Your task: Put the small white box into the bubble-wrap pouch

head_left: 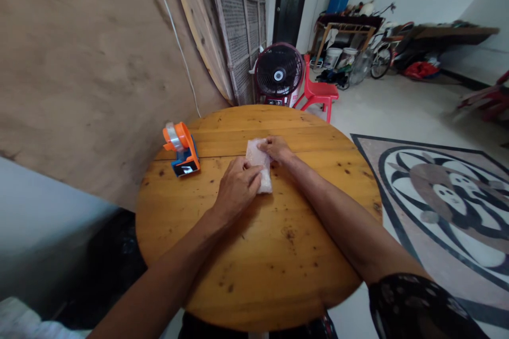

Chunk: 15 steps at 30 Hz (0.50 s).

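A flat, oblong bundle in bubble wrap (258, 160) lies on the round wooden table (254, 254), its long side pointing away from me. My left hand (238, 181) grips its left edge, with the thumb and fingers on its near half. My right hand (276, 149) pinches the far right edge, thumb underneath or beside it and fingers on top. What the wrap encloses cannot be made out. To the left on the table stands an orange and blue tape dispenser (183, 149) with a roll of clear tape; neither hand touches it.
Beyond the table are a dark red fan (279, 75) and a red plastic chair (322, 91). A large wooden board (99, 63) leans at the left with a white cord hanging down it. A panda-patterned floor panel (449, 196) lies to the right.
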Each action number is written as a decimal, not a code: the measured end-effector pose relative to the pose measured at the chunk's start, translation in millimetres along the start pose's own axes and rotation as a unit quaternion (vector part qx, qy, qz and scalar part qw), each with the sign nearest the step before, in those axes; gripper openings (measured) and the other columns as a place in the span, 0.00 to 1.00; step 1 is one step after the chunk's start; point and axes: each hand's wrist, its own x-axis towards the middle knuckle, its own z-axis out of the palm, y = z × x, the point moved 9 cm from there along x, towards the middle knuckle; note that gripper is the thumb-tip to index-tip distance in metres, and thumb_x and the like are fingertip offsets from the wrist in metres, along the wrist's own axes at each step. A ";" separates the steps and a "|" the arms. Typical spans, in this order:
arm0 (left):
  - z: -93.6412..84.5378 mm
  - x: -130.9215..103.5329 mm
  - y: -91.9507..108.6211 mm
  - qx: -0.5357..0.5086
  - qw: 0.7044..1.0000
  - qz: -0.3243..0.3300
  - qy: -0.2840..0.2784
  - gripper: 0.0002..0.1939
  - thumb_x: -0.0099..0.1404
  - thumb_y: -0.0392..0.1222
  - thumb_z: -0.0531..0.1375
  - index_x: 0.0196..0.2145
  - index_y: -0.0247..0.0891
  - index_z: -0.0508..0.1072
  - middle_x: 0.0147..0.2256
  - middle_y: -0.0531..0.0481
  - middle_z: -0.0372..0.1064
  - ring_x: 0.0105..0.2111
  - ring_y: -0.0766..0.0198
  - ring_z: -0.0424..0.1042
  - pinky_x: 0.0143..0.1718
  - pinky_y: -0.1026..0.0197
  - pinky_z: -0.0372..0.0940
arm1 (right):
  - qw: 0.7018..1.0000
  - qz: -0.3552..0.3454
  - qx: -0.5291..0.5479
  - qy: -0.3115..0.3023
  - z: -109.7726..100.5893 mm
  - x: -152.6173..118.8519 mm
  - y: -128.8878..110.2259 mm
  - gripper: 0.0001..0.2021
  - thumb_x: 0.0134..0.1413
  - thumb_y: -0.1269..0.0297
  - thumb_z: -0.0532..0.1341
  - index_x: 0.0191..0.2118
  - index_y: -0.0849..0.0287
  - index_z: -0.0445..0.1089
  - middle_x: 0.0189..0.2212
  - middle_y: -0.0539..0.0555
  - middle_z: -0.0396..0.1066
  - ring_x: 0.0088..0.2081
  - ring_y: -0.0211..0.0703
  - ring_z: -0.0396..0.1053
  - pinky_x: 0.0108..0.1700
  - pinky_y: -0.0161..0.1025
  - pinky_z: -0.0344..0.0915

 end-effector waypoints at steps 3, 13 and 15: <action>-0.1 0.3 -1.9 -0.016 1.000 -0.014 0.000 0.13 0.67 0.38 0.53 0.40 0.40 0.78 0.37 0.45 0.65 0.39 0.58 0.67 0.43 0.56 0.64 | 1.000 0.005 0.004 -0.001 -0.1 -2.2 -2.0 0.11 0.52 0.72 0.64 0.22 0.60 0.64 0.15 0.44 0.61 0.16 0.29 0.57 0.19 0.28 0.56; -0.4 1.8 -8.5 -0.061 0.997 -0.045 -0.017 0.11 0.66 0.38 0.54 0.37 0.40 0.77 0.36 0.46 0.66 0.37 0.58 0.68 0.42 0.56 0.64 | 0.998 -0.012 0.064 -0.021 -0.8 -14.3 -22.3 0.10 0.53 0.71 0.62 0.23 0.60 0.62 0.15 0.43 0.60 0.17 0.29 0.55 0.21 0.28 0.53; 0.6 2.1 -10.4 -0.067 0.996 -0.048 -0.022 0.11 0.66 0.38 0.54 0.38 0.40 0.77 0.36 0.46 0.66 0.37 0.58 0.68 0.42 0.55 0.64 | 0.998 -0.032 0.055 -0.026 1.5 -15.7 -29.5 0.10 0.51 0.69 0.63 0.23 0.60 0.63 0.16 0.43 0.60 0.18 0.29 0.55 0.20 0.28 0.52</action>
